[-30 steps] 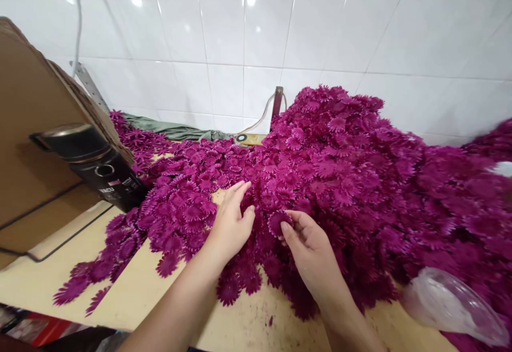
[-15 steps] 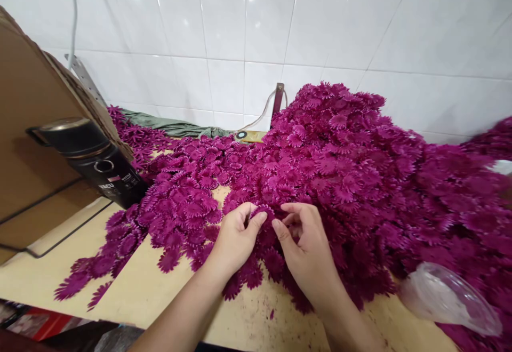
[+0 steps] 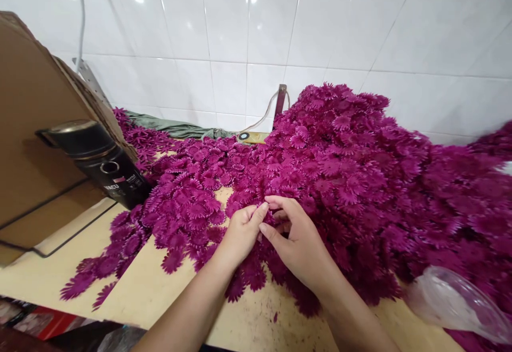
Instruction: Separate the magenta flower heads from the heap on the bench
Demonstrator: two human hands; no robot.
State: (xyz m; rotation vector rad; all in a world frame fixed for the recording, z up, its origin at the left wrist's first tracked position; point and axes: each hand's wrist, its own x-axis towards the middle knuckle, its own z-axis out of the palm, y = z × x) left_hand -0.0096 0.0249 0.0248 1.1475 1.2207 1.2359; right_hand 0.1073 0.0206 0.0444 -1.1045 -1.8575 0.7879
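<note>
Between my hands is a purple fabric-like flower (image 3: 273,214), mostly hidden by the fingers. My left hand (image 3: 242,230) is closed, its thumb and forefinger pinching the flower. From the other side my right hand (image 3: 294,232) curls around it, thumb and fingertips meeting the left hand's fingertips. Both hands are just above a heap of purple flowers (image 3: 340,170) with fringed petals. Flat single flowers and small stacks (image 3: 176,218) spread over the table to the left of my hands.
A black flask (image 3: 108,165) stands at the left by a cardboard box (image 3: 44,128). At the lower right lies a clear plastic container (image 3: 456,304) among flowers. A white tiled wall (image 3: 224,26) closes off the back, with a green cloth (image 3: 172,124) along its foot.
My right hand has moved left and closed in on my left hand at the flower. The flower is now more covered. The whole view has shifted slightly.
</note>
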